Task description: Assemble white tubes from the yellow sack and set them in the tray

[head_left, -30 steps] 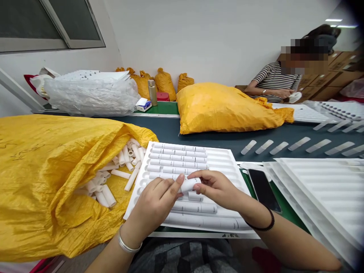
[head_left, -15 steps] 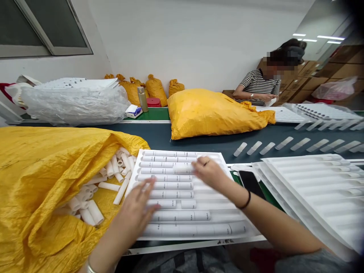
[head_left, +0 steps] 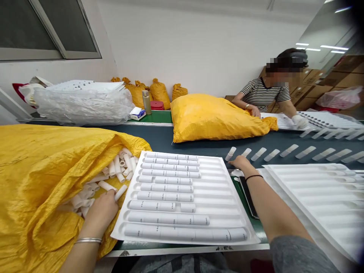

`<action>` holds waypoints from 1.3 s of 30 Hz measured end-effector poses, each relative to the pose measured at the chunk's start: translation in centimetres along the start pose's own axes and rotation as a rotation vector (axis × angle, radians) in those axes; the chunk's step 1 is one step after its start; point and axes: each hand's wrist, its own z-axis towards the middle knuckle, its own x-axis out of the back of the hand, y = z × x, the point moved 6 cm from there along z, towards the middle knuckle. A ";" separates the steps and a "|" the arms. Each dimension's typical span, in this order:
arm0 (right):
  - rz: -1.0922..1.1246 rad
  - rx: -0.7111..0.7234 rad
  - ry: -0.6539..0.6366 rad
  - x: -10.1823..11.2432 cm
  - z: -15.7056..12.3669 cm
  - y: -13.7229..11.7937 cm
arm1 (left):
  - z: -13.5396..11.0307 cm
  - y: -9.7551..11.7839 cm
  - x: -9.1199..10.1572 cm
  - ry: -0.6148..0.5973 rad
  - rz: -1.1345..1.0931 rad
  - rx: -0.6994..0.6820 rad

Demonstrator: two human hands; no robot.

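Observation:
My left hand point(head_left: 99, 212) reaches into the mouth of a big yellow sack point(head_left: 42, 182), its bent fingers resting on the pile of short white tubes point(head_left: 119, 170); what they hold, if anything, is hidden. My right hand point(head_left: 241, 163) lies stretched out and empty at the near edge of the dark conveyor belt point(head_left: 159, 138). A white tube point(head_left: 230, 153) lies just beyond its fingertips. Between my hands sits a white grooved tray point(head_left: 218, 189) with longer tubes lying in most of its rows.
A row of white tubes point(head_left: 287, 151) lies along the belt to the right. A phone point(head_left: 248, 195) lies beside a stack of grooved trays point(head_left: 318, 193). Across the belt are a full yellow sack point(head_left: 216, 117), bagged trays point(head_left: 85, 102), a bottle point(head_left: 147, 102) and a person in a striped shirt point(head_left: 263, 94).
Both hands left the tray. My left hand swung left into the sack. My right hand went out to the belt edge, where a white tube now lies beyond its fingertips.

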 end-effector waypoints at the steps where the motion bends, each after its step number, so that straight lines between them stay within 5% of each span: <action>1: -0.013 0.028 -0.003 0.4 -0.9 -0.4 | -0.2 0.1 0.7 0.041 0.017 0.003; 6: 0.034 0.441 -0.126 -1.6 -11.0 -4.7 | -1.9 4.4 4.3 0.309 -0.264 -0.269; 8: 0.085 0.780 -0.331 -4.3 -17.0 -6.9 | -2.8 6.6 4.7 0.304 -0.447 -0.373; 11: 0.022 0.972 -0.365 -7.1 -22.5 -7.4 | -4.0 9.3 4.8 0.244 -0.614 -0.466; 15: 0.069 1.001 -0.165 -6.9 -23.3 -6.9 | -5.6 11.7 4.6 0.202 -0.881 -0.528; 19: 0.430 0.935 -0.087 -4.6 -22.8 -7.1 | -6.6 13.0 3.5 0.089 -1.433 -0.390; 22: 0.718 0.892 -0.172 -4.2 -23.5 -8.6 | -7.0 14.3 2.4 -0.137 -1.837 -0.188; 25: 1.071 0.915 -0.373 -5.0 -24.9 -10.8 | -7.4 15.2 1.9 -0.288 -2.016 -0.027; 29: 1.322 0.962 -0.374 -4.6 -25.5 -12.3 | -7.7 15.3 2.0 -0.315 -2.032 -0.022; 35: 0.827 1.304 -0.056 -1.1 -26.1 -13.1 | -7.8 13.5 3.1 -0.110 -1.469 -0.204; 39: 0.679 1.385 -0.081 -0.6 -26.1 -13.5 | -8.6 14.6 4.1 -0.235 -1.060 -0.405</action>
